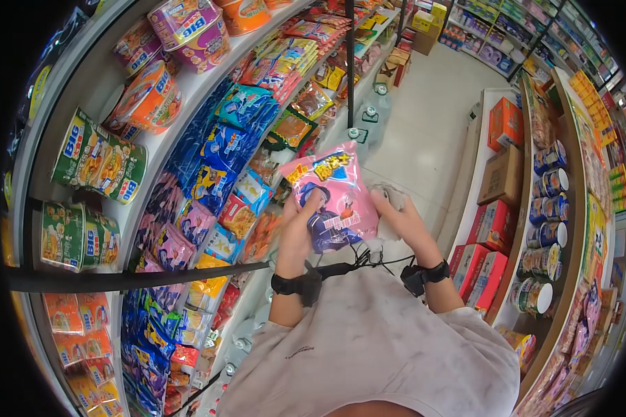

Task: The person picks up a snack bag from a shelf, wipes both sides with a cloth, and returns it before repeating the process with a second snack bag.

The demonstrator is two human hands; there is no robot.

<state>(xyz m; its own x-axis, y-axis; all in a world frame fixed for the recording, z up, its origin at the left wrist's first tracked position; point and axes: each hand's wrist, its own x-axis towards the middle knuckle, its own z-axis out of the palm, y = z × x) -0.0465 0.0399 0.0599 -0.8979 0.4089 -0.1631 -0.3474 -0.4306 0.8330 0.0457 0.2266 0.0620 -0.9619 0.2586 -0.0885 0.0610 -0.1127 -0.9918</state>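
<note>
A pink snack bag (342, 198) with yellow lettering and a dark-haired cartoon figure is held up before my chest. My left hand (299, 226) grips its left side, thumb lying across the front. At the bag's right edge is my right hand (405, 221), its fingers closed around a crumpled grey cloth (394, 196). Both wrists wear black bands, and thin dark cords hang below the bag. Left of my hands, a shelf row holds similar pink bags (172, 247) and dark blue bags (219, 147).
Cup noodles (99, 156) fill the upper left shelf. A black shelf bar (153, 279) crosses toward my left forearm. Large clear bottles (377, 108) stand on the floor ahead. On the right, shelves hold red boxes (495, 224) and cans (546, 234). The tiled aisle (438, 90) runs ahead.
</note>
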